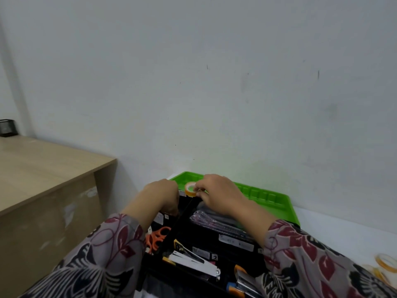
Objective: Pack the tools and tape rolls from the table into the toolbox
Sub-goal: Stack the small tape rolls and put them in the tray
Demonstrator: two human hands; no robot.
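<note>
Pinching a small orange tape roll [190,189] in the right hand [217,194], thumb and fingertips closed on its rim, just over the far end of the black toolbox [202,235] and in front of the open green lid [268,196]. Not yet set down, by the look of it. Curling the left hand [163,194] over the far left corner of the box, close beside the roll. No telling from this angle of any grasp there, with the fingertips hidden behind the knuckles.

Judging the packing well along. Already in the box: orange-handled scissors [156,235] in the left part, a white and black stapler-like tool [193,263] toward the front, and clear packets [206,220] under the right wrist. Also some blue and orange tools [238,280] at the near edge, too blurred to name. Left to pack: a few more tape rolls [386,262] on the white table [333,226], far to the right, well apart from the box and partly cut by the frame. No seeing the rest of the table behind the sleeves.

Little spare room inside, judging by the crowded near half, so probably best to drop the roll into the far end. Hemmed at the back by the lid, with the wall [214,82] just behind. To the left, a gap, then a wooden desk [43,164] with a black mesh holder [8,127] at its far corner. To the right, open table for reaching the remaining rolls, though over the box rim and past the lid's corner.
</note>
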